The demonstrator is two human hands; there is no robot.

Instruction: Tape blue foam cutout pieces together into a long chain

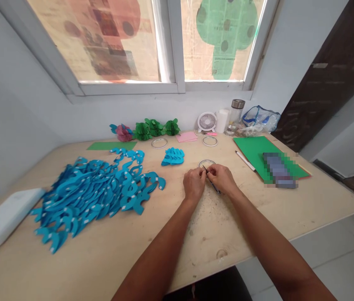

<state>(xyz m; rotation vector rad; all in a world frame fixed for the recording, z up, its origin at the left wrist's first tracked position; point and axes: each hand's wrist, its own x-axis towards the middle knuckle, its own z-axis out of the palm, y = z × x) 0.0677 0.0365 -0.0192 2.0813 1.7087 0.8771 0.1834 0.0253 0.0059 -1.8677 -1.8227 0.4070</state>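
Observation:
My left hand (194, 182) and my right hand (221, 177) meet over the middle of the wooden table (170, 246). The right hand grips a thin dark tool (212, 182), like tweezers or a pen, with its tip pointing up between the two hands. The left hand's fingers are closed near that tip; what they pinch is too small to see. Just beyond the hands lies a clear tape ring (206, 163). A large heap of blue paper cut-outs (92, 192) covers the table to the left.
A small blue stack (173, 156), two more rings (159, 143) (210, 141), green paper sheets (255, 152), pink notes (186, 136), paper flowers (155, 128), a mini fan (206, 122), a jar (235, 116) and a plastic bag (260, 120) sit at the back. A white object (4, 217) lies far left.

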